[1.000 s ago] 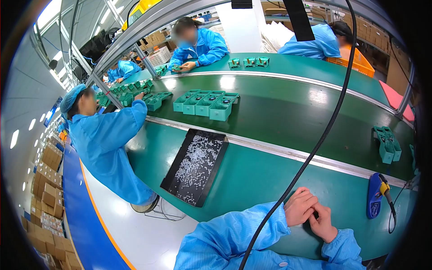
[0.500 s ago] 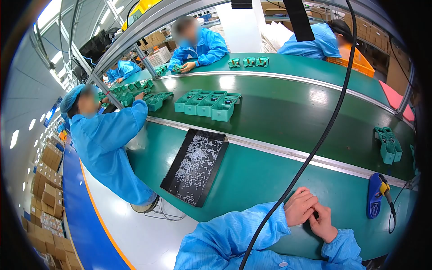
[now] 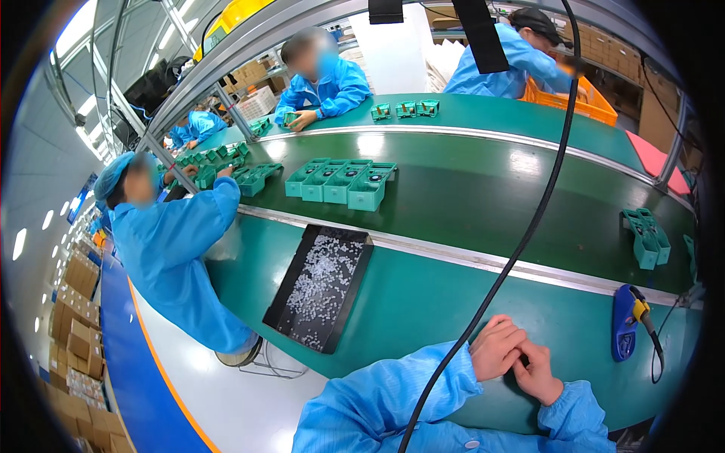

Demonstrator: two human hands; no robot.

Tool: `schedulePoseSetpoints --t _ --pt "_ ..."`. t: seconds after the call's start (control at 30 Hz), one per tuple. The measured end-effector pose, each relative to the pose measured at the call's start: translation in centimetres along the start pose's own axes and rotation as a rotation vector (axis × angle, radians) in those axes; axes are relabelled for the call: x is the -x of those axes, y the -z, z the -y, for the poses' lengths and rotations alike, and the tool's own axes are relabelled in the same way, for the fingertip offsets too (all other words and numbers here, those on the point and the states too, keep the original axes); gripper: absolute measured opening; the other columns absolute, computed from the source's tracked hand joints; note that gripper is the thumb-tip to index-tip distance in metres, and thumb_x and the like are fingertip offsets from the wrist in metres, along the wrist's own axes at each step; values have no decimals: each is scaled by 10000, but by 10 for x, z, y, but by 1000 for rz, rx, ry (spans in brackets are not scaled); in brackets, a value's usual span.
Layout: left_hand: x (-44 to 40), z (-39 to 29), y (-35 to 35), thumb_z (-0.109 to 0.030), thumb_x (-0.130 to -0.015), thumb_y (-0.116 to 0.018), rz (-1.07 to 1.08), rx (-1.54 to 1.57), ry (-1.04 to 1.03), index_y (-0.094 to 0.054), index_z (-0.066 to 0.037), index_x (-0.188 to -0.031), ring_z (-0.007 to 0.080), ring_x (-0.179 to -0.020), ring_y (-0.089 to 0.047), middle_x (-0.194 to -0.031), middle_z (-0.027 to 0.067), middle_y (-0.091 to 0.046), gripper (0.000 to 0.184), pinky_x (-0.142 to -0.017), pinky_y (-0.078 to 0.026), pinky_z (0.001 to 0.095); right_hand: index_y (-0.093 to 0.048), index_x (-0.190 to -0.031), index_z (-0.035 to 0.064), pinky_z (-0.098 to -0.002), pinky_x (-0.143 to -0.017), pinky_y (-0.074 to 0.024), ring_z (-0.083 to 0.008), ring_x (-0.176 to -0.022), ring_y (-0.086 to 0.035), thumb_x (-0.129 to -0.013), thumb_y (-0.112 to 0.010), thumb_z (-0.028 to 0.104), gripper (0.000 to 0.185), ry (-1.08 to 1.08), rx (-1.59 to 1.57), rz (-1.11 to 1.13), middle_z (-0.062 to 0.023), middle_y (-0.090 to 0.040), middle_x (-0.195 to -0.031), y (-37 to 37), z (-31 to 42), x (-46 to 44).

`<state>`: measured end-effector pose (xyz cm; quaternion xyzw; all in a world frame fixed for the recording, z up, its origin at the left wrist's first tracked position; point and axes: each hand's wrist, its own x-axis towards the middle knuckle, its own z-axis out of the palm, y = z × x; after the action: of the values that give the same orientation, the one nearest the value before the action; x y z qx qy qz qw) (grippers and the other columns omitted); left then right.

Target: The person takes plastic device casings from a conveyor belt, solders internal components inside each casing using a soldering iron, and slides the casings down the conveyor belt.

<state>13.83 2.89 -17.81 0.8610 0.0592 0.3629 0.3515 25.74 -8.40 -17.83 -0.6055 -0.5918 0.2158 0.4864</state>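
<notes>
My left hand [image 3: 496, 349] and my right hand [image 3: 538, 375] rest together above the near edge of the green worktop [image 3: 423, 302]. Their curled fingers touch and overlap, both closed, and no object shows in them. The palms face away from view. To the left, a black tray [image 3: 349, 302] holds many small whitish translucent pieces [image 3: 321, 279]. A blue holder [image 3: 624, 325] stands right of my hands, with a yellow-and-black handled tool [image 3: 643, 313] in it, perhaps a soldering iron.
A black cable [image 3: 521, 245] hangs across the view, passing before my left sleeve. Green plastic housings [image 3: 340, 185] stand on the dark green conveyor [image 3: 468, 189], with more at right [image 3: 648, 238]. Co-workers in blue sit left [image 3: 174, 241] and opposite [image 3: 325, 90]; another leans over an orange crate [image 3: 574, 102].
The view has shifted slightly. My hands stay clasped in the same pose. At the back right, the person by the orange crate has raised their head, and an arm now shows over the crate.
</notes>
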Motion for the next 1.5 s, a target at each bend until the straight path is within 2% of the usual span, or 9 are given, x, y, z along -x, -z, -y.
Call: schedulePoseSetpoints --t 0.83,1.5 --pt "0 -1 -2 44 -699 -565 0 17 4 -590 6 -926 302 -796 -548 -802 117 -545 231 -936 -411 442 -600 -916 -3 -322 -484 -415 -255 -529 -567 -762 -576 -71 170 -6 2 -12 -156 -584 -682 -2 -2 2" --pt "1 0 -2 40 -702 -578 10 16 19 -595 7 -929 306 -820 -551 -811 117 -554 230 -931 -409 434 -610 -927 3 -323 -492 -421 -264 -531 -566 -750 -576 -66 193 -19 15 -4 -156 -584 -689 -1 -3 3"
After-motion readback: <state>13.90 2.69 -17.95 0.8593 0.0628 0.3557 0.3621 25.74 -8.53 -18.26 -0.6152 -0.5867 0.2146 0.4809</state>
